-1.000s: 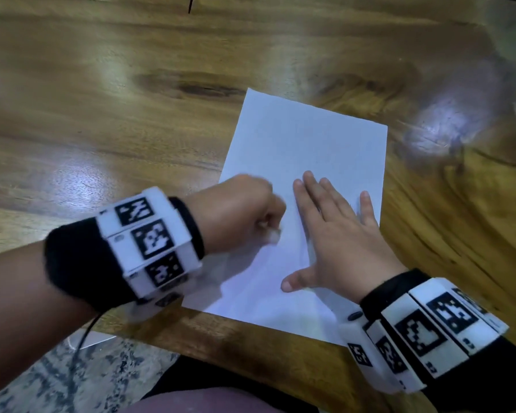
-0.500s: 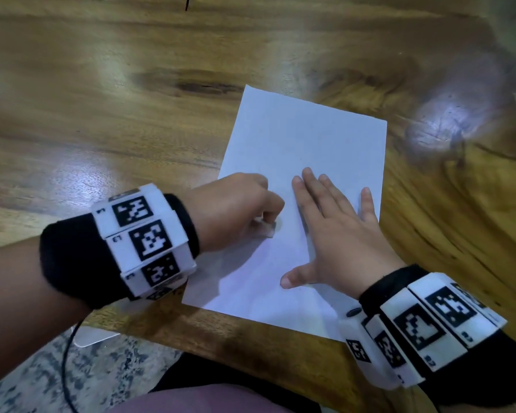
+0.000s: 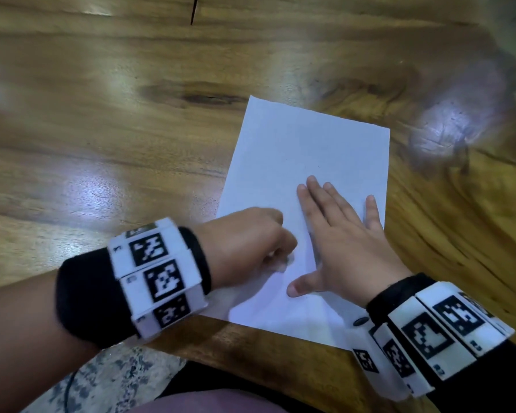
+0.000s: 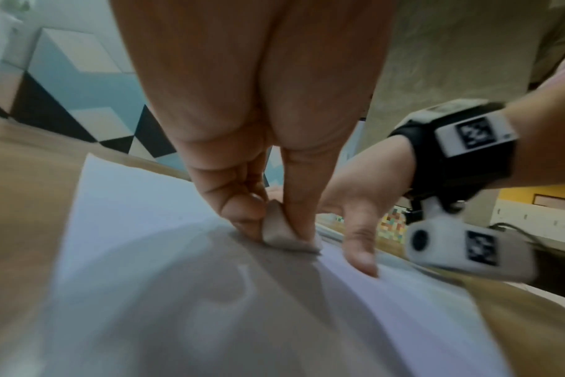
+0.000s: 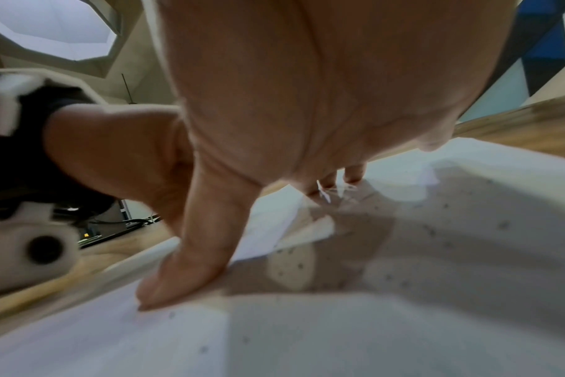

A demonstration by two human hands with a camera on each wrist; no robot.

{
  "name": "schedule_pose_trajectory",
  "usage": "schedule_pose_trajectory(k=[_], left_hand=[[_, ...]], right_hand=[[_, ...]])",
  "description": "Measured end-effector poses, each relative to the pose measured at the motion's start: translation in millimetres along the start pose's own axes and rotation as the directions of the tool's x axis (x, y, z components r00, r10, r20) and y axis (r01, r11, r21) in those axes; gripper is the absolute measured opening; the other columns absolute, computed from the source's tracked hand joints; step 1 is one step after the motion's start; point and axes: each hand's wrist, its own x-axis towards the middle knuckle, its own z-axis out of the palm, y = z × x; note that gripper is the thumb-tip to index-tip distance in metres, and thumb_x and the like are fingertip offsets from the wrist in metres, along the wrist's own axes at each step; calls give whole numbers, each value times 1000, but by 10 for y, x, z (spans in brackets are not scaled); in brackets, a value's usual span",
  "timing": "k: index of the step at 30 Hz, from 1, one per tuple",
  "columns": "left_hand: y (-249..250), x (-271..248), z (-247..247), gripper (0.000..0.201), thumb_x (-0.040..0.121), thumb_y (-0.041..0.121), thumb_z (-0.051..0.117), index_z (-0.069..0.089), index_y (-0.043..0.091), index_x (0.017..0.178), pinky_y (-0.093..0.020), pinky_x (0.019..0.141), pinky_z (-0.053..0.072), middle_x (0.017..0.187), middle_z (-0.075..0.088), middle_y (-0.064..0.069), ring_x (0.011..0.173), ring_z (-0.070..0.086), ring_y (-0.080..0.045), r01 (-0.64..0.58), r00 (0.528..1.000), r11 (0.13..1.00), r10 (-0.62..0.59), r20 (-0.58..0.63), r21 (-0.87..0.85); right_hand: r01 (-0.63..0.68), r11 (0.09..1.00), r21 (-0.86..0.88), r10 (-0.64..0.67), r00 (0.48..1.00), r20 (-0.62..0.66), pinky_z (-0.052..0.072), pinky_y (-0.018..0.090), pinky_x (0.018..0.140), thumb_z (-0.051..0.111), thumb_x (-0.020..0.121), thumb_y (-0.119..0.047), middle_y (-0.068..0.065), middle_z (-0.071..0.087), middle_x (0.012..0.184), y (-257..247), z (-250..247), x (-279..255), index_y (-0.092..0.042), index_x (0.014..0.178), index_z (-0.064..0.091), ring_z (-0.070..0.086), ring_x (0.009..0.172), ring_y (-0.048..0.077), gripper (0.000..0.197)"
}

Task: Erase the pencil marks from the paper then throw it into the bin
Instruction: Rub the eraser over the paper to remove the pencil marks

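A white sheet of paper (image 3: 304, 150) lies on the wooden table near its front edge. My left hand (image 3: 251, 242) pinches a small pale eraser (image 4: 282, 234) between thumb and fingers and presses it on the paper (image 4: 139, 219) near its middle. My right hand (image 3: 340, 239) lies flat on the sheet with straight, spread fingers, just right of the eraser. In the right wrist view the thumb (image 5: 191, 275) presses the paper (image 5: 403, 318), which carries several dark eraser crumbs. Pencil marks are too faint to make out. No bin is in view.
The wooden table (image 3: 102, 129) stretches far to the left and behind the paper. Its front edge (image 3: 265, 347) runs just below the sheet. A patterned floor (image 3: 108, 380) and a dark cable show under the left arm.
My left hand has shifted slightly back and forth with the eraser on the paper. The right hand has stayed flat on the same spot.
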Motion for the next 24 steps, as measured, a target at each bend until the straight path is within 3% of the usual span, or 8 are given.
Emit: schedule_pose_trajectory(k=[3,6,8,10,14,17,21,24], left_hand=[[-50,-165,76,16,88,17,50,62,10,96,6,63,29,64,35,18,95,37,-7,30,997,997,-25,68,-66],[-7,-24,-29,9,82,14,56,64,10,85,-13,57,31,70,39,8,70,50,-15,-34,999,999,34,22,14],[34,98,-106,6,81,14,58,61,9,82,-24,60,27,75,40,3,69,47,-19,-54,998,997,55,-30,57],[60,155,-100,5,82,13,55,58,10,84,-28,55,25,77,38,1,68,43,-19,-54,998,995,57,-39,78],[3,-111,92,22,87,27,45,57,15,99,-10,57,31,67,42,12,64,45,-4,4,1000,999,-4,-3,52],[-54,-247,133,15,84,22,49,61,19,92,-20,63,43,70,47,13,68,55,-8,-24,996,999,22,87,25],[60,105,-92,6,80,18,60,61,13,79,-22,59,25,65,37,9,68,43,-16,-10,1000,997,12,-29,72],[143,254,-112,7,81,13,57,55,12,74,-23,59,22,64,29,13,67,38,-14,-27,993,997,36,-115,76]], right_hand=[[0,1000,-1,0,1000,2,-18,53,111,67,60,-71,-12,-42,146,3,-2,-5,-25,140,-35,-35,135,5,138],[10,1000,7,-10,1000,-12,-19,52,111,68,59,-71,-12,-41,147,6,2,-7,-25,141,-33,-34,135,6,138],[15,1000,19,-15,1000,-20,-20,51,111,69,59,-70,-13,-40,147,8,9,-4,-26,142,-32,-34,136,5,138],[13,1000,22,-13,1000,-19,-21,51,111,69,59,-70,-13,-41,147,14,11,1,-27,142,-32,-34,135,3,138],[9,1000,14,-9,1000,-14,-21,52,110,68,60,-70,-14,-41,146,21,15,5,-26,141,-34,-35,134,3,137],[19,1000,10,-19,1000,-22,-21,52,111,67,60,-72,-13,-41,147,25,12,-10,-25,141,-33,-34,135,4,137],[27,999,20,-27,999,-26,-20,51,111,69,57,-71,-14,-40,147,29,17,-2,-26,142,-32,-34,134,2,140],[20,1000,12,-20,1000,-20,-20,51,111,69,56,-72,-15,-40,146,29,14,8,-27,141,-33,-36,127,-3,140]])
